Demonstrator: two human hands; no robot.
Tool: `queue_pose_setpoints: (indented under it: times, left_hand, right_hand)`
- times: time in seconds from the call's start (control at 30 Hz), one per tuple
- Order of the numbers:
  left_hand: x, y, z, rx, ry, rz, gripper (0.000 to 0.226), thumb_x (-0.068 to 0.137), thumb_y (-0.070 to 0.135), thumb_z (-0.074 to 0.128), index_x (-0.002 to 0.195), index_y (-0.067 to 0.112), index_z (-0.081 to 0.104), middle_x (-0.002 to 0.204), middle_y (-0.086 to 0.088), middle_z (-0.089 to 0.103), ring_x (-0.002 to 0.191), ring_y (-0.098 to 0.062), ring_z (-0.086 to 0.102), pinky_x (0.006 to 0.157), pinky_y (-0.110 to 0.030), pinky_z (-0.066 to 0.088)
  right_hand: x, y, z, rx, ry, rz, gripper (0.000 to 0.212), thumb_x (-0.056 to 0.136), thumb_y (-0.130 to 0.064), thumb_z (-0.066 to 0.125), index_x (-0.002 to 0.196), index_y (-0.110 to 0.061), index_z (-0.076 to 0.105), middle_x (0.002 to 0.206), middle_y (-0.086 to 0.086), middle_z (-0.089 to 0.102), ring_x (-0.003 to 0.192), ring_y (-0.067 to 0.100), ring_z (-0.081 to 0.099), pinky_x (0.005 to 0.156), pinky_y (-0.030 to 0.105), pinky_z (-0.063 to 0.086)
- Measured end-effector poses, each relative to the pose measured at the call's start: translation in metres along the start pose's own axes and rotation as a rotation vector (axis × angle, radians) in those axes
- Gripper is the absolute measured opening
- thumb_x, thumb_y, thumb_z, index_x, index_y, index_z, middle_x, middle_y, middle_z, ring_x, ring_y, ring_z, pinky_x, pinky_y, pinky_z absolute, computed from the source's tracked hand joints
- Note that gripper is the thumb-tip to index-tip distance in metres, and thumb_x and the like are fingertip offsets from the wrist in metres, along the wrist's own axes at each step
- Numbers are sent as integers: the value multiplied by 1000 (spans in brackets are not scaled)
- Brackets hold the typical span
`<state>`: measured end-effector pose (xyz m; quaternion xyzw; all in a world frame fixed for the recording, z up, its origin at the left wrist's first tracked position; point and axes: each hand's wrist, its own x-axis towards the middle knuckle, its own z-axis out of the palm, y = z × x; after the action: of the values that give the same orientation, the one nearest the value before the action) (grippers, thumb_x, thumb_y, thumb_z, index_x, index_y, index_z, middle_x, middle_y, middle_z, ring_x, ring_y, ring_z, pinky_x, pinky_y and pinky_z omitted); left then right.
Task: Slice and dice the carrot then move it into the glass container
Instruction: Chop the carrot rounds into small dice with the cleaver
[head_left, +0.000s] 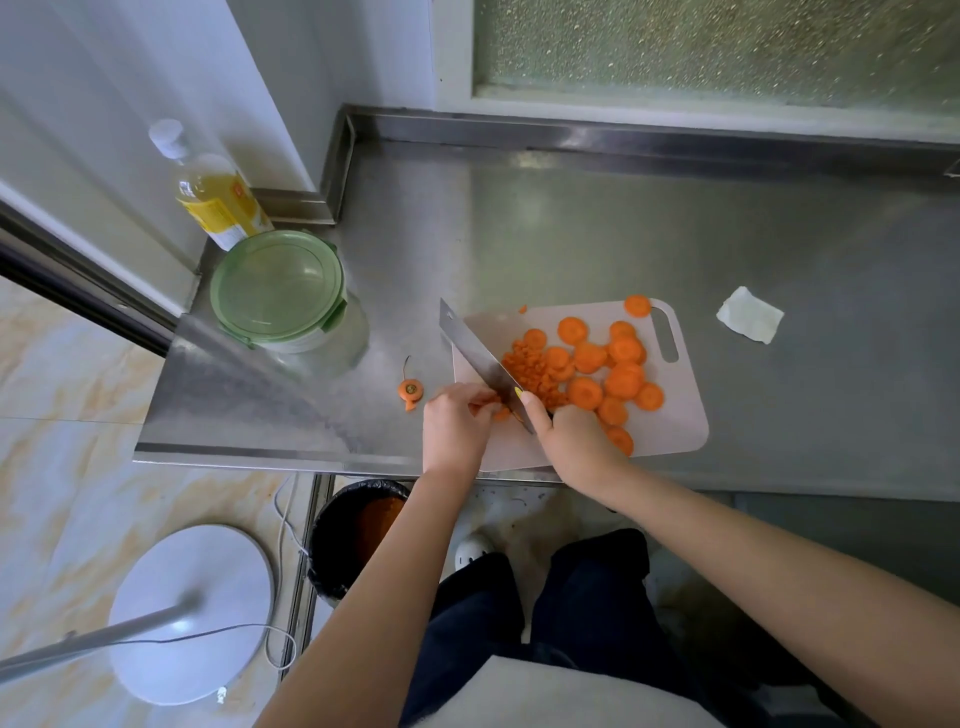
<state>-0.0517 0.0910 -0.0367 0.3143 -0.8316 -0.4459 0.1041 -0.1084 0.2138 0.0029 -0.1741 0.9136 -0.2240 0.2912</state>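
Steel counter (571, 234): carries all the work items.

Cutting board (680, 415): holds the whole carrot yield.

Glass container (340, 340): stands well apart to the left with its green lid (278, 286) on, and no carrot is visible inside.

Right hand (571, 436): wrapped round the knife (470, 345) handle, forefinger along the spine.

Left hand (454, 426): fingers curled down onto a carrot piece (501, 414) at the blade.

Carrot rounds (623, 382): slicing appears complete, though many remain undiced.

Diced pile (530, 369): small, so dicing is judged to be at an early stage. Transfer has not begun.

Obscured: the knife handle, the cut line and the left fingertips.
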Motion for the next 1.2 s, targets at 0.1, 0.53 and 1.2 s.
queue_pose_setpoints:
  times: [0.1,0.53,1.2]
  left_hand:
    - [0,1,-1,-23,-6,4,15,75,2,70,87,9,76,86,-3,72,80,-15,64,80,-21,49]
    - [-7,0,-3,52,38,80,23,75,1,73,98,1,72,92,-13,67,84,-26,59,76,-26,46]
    - [-7,-2,3,214,-36,61,18,83,-6,54,87,-3,71,83,-15,58,77,-28,54,63,-15,28]
  right_hand:
    - [0,-4,-8,-22,-27,6,69,100,-51,25,53,-4,44,53,6,47,56,21,47,43,23,32]
    - [-13,-3,-20,6,-59,10,67,100,-51,21,55,-6,41,50,5,41,49,15,40,44,22,24]
    - [-26,-14,-10,56,-150,-15,46,101,-47,15,64,-23,27,73,13,46,79,27,48,79,41,43]
